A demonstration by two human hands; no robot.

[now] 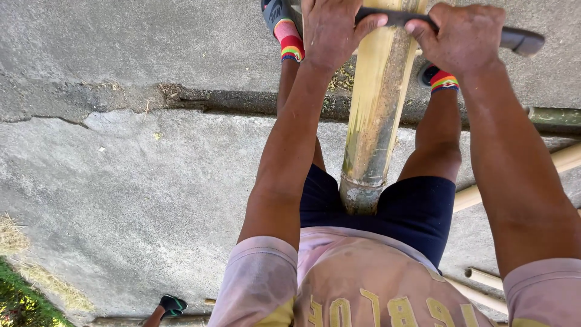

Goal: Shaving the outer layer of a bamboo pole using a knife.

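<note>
Your left hand (330, 33) is wrapped shut around one end of a dark, flat-bladed tool (520, 40), and your right hand (463, 37) is clenched around its other end, where the dark grip sticks out past your knuckles toward the right edge of the view. The tool lies crosswise over a thick bamboo pole (376, 115), touching its upper part between your two fists. The pole runs away from you down the middle of the view; it is yellow-green with grey, weathered patches, and its near end, with a raised node ring, sits pressed between your thighs against your dark blue shorts (417, 209). Both your arms reach out straight on either side of the pole. Your feet, in striped, brightly coloured socks (290, 42) and dark sandals, stand on either side of the pole's far part on a cracked concrete floor (139, 169), where a dark seam runs across. More pale bamboo pieces (566, 158) lie on the floor at the right, well apart from your hands. At the lower left edge another person's foot (171, 304) in a dark sandal shows beside a strip of grass (21, 300) and some dry straw.
</note>
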